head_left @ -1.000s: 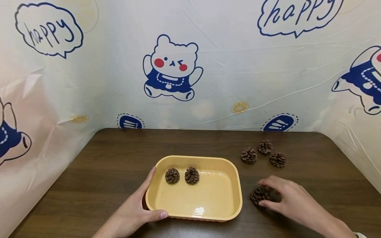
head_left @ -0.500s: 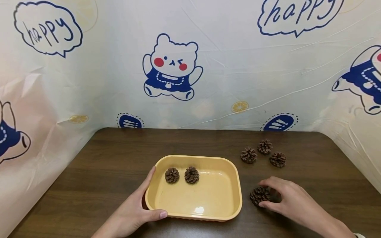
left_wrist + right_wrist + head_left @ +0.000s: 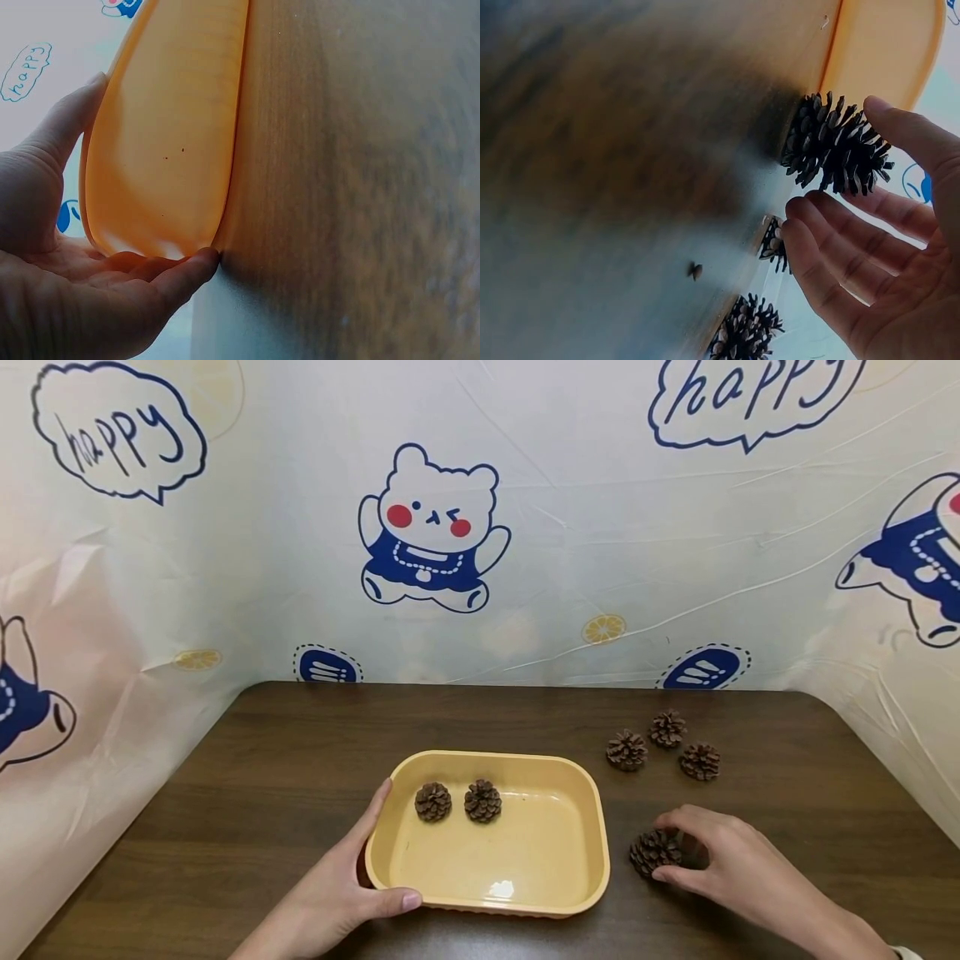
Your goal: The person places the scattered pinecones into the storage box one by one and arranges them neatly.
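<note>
A yellow plastic tray (image 3: 555, 835) stands on the table in the head view, with two pine cones, a left one (image 3: 433, 802) and a right one (image 3: 483, 802), in its back left part. My left hand (image 3: 337, 881) grips the tray's left end, thumb on the front corner; the left wrist view shows the fingers spread around that end. Right of the tray, another pine cone (image 3: 654, 853) sits on the table between the thumb and fingers of my right hand (image 3: 731, 856). Up close in the right wrist view, thumb and fingertips lie against its scales.
Three more pine cones, a left one (image 3: 626, 750), a back one (image 3: 667, 728) and a right one (image 3: 701, 762), lie behind my right hand. The dark wooden table (image 3: 187, 827) ends at a printed cloth backdrop (image 3: 570, 552). A small dark crumb (image 3: 695, 271) lies on the tabletop.
</note>
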A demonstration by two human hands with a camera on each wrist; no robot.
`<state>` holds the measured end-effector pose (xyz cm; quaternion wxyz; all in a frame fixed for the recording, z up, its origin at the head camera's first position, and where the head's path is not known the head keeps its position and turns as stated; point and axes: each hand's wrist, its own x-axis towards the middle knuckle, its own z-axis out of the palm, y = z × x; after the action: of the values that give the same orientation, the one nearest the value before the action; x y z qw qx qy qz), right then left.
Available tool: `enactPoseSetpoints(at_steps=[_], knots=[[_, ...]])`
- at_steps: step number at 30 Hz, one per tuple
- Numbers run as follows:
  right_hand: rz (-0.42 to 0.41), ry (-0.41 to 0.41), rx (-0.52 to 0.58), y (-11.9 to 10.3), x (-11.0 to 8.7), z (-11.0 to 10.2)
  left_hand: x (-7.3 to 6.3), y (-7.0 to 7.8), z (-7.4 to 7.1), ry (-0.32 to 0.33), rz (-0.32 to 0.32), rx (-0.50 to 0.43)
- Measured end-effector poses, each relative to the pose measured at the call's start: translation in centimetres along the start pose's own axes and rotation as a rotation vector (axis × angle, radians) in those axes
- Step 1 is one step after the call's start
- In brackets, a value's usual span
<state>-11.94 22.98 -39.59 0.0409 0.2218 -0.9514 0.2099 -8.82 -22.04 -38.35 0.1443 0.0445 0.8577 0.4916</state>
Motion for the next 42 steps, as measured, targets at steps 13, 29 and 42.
enactPoseSetpoints(at_steps=[13, 29, 42], knots=[[-0.028, 0.022, -0.032, 0.0, 0.1, 0.0, 0.1, -0.1, 0.0, -0.008, 0.006, -0.024], [-0.109, 0.075, -0.072, -0.1, 0.3, 0.3, 0.0, -0.1, 0.0, -0.009, 0.01, -0.018], [-0.132, 0.146, -0.146, -1.1, 0.5, 0.2, 0.0, 0.0, 0.0, -0.013, -0.003, -0.036]])
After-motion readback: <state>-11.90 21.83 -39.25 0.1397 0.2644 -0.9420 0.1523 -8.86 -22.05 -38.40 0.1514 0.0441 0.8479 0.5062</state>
